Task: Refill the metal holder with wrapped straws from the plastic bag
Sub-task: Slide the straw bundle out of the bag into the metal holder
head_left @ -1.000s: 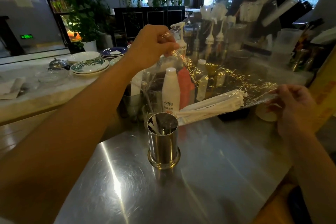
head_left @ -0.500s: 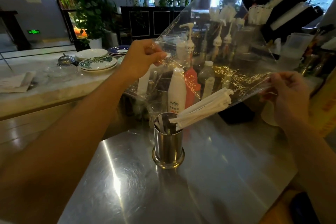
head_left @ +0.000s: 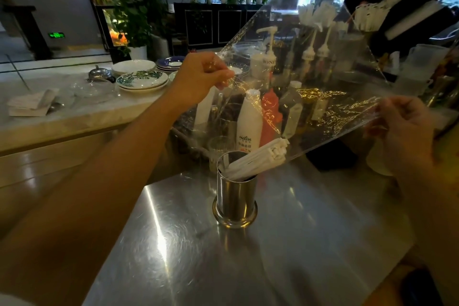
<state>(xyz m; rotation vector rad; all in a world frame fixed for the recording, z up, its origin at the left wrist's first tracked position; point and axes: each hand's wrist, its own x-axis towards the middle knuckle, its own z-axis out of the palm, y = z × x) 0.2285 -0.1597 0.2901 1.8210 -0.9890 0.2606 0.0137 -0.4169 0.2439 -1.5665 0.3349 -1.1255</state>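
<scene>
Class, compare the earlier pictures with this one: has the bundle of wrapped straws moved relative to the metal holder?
Yes. The wrapped straws have slid down and leftward: earlier they lay in the bag to the right of the metal holder; now their lower ends sit inside it.

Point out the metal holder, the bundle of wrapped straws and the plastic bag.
metal holder (head_left: 235, 199): head view, front of its steel wall.
wrapped straws (head_left: 258, 158): head view, middle of the white bundle.
plastic bag (head_left: 320, 97): head view, clear sheet between the hands.

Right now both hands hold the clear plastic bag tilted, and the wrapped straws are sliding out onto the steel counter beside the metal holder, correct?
Not quite. The head view shows the wrapped straws sliding into the metal holder, not onto the counter. Left hand and right hand do hold the tilted plastic bag.
</scene>
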